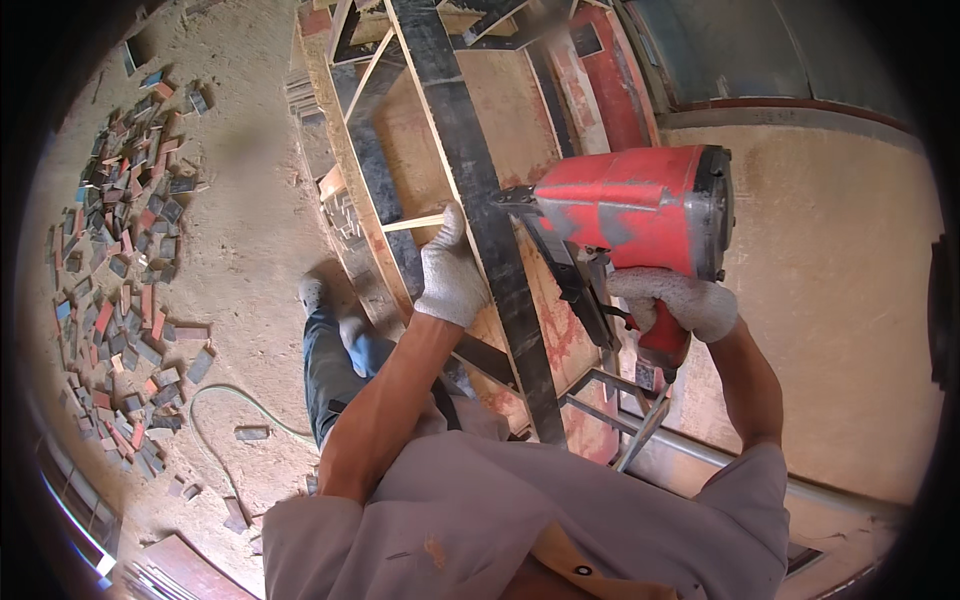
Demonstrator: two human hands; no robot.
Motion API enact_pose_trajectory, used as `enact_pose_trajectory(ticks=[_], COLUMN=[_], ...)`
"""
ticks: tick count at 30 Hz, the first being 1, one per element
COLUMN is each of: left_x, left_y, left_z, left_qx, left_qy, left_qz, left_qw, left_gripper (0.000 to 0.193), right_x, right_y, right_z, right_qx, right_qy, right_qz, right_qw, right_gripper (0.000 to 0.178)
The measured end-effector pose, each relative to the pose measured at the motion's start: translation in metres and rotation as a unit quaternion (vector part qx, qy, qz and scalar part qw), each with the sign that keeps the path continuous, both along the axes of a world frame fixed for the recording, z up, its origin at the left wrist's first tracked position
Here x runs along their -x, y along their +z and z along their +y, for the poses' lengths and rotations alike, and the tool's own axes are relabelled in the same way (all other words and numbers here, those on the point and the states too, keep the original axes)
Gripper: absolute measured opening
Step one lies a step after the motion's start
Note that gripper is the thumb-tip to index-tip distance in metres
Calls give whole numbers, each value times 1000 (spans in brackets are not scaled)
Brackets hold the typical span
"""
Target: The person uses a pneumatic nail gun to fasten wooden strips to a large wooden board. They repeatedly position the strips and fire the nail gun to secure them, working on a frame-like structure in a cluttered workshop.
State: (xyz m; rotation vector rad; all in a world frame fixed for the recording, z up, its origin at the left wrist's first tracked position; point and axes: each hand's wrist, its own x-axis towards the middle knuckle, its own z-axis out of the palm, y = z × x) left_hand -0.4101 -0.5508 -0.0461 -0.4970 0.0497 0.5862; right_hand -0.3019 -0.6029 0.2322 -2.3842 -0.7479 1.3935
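My right hand [680,300], in a pale work glove, is wrapped round the grip of a red nail gun [630,200]. The gun lies level, with its dark nose over the long black-faced board [465,150]; whether the nose touches is hard to tell. At the board's left edge, my gloved left hand [452,270] is closed on the end of a short pale wooden strip [412,222]. That strip spans from the black-faced board to a parallel plywood board [375,215] on the left. My left fingers are partly hidden.
Many small wood offcuts [130,220] lie heaped on the dusty floor at left. A thin hose [195,400] curls near them. A metal stand [640,425] is below the nail gun. A large tan panel [820,300] fills the right, and more framing [500,25] stretches away at the top.
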Motion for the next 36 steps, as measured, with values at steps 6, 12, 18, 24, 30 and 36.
enact_pose_trajectory(ticks=[6, 12, 18, 24, 30, 36], left_x=[1, -4, -2, 6, -2, 9], left_y=[9, -5, 6, 22, 11, 33], left_z=[3, -3, -2, 1, -3, 19], left_qx=[12, 11, 31, 23, -19, 8], left_qy=[-32, -48, -20, -20, -2, -92], left_qz=[36, 27, 9, 23, 19, 260], left_qw=[999, 998, 999, 999, 1000, 961], left_gripper=[55, 62, 70, 80, 79, 60], right_x=[-9, -19, -28, -52, -65, -77], right_y=[-8, -18, -11, -28, -37, -20], right_z=[8, 12, 10, -3, -14, 0], right_qx=[32, 48, 42, 32, 10, -8], right_qy=[6, 47, 38, 84, 71, 90], right_qz=[6, 25, 58, 78, 49, 37], right_qw=[999, 997, 997, 993, 996, 995], right_gripper=[15, 23, 21, 25, 28, 26])
